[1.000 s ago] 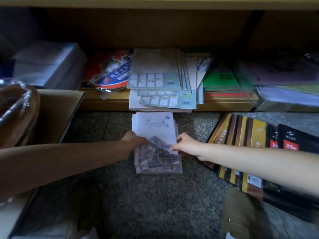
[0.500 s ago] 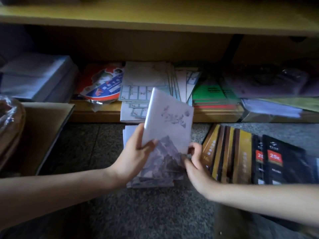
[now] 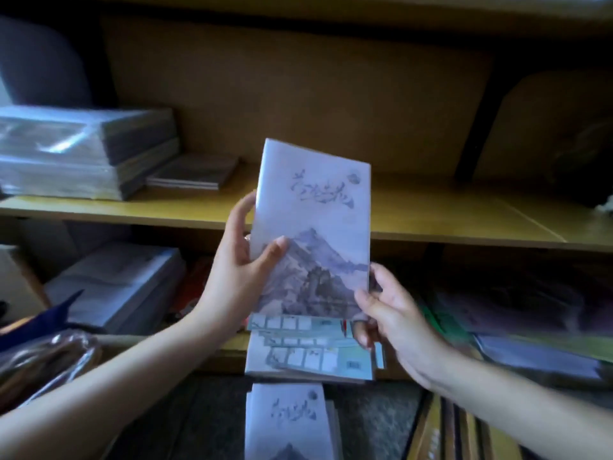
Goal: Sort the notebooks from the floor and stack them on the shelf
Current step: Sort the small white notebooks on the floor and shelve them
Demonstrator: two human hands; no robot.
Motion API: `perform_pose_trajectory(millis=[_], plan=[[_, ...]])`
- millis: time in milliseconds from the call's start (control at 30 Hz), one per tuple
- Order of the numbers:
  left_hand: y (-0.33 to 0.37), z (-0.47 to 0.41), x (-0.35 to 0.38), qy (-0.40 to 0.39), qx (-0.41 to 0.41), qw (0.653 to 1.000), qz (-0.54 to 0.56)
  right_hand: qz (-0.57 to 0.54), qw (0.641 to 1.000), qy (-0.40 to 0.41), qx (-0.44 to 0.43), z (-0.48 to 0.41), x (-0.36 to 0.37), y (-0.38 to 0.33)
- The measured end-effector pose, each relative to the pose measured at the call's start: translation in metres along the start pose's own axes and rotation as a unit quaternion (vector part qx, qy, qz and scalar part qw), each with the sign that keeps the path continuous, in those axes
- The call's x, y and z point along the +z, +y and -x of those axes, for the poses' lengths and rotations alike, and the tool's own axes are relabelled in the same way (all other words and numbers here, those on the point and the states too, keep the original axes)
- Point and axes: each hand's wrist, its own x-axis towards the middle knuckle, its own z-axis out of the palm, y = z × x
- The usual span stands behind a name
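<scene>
A pale notebook with a mountain painting and calligraphy [image 3: 315, 220] is held upright in front of the middle wooden shelf [image 3: 447, 214]. My left hand [image 3: 243, 260] grips its left edge, thumb across the cover. My right hand [image 3: 388, 313] pinches its lower right corner. More notebooks of the same design [image 3: 288, 423] lie stacked on the grey floor below. A stack of grid-patterned notebooks [image 3: 308, 356] sits on the bottom shelf, jutting over its edge.
Plastic-wrapped stacks [image 3: 76, 151] and a thin dark pile [image 3: 195, 171] sit on the middle shelf's left. Wrapped paper [image 3: 116, 283] fills the bottom shelf's left, dark and green stacks [image 3: 517, 320] its right. Yellow and black notebooks [image 3: 461, 433] lie on the floor at right.
Both hands lifted the top mountain notebook off the floor stack and raised it to the height of the middle shelf. The view tilted upward.
</scene>
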Motion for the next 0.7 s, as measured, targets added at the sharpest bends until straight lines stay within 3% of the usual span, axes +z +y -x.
perform_pose_trajectory(millis=[133, 267, 433, 533, 700], plan=[[0.003, -0.037, -0.036, 0.052, 0.025, 0.996, -0.062, -0.006, 0.999, 0.007, 0.054, -0.05, 0.029, -0.032], [-0.004, -0.077, -0.073, 0.107, -0.006, 0.974, -0.201, 0.019, 0.992, 0.018, 0.122, -0.104, 0.055, -0.06], [0.002, -0.111, -0.106, 0.051, -0.042, 0.938, -0.339, 0.091, 0.987, 0.034, 0.132, -0.177, 0.083, -0.076], [0.005, -0.114, -0.122, 0.014, -0.037, 0.901, -0.433, 0.095, 0.984, 0.033, 0.149, -0.207, 0.107, -0.066], [-0.01, -0.116, -0.146, 0.09, 0.014, 0.833, -0.546, 0.049, 0.985, 0.032, 0.165, -0.234, 0.144, -0.053]])
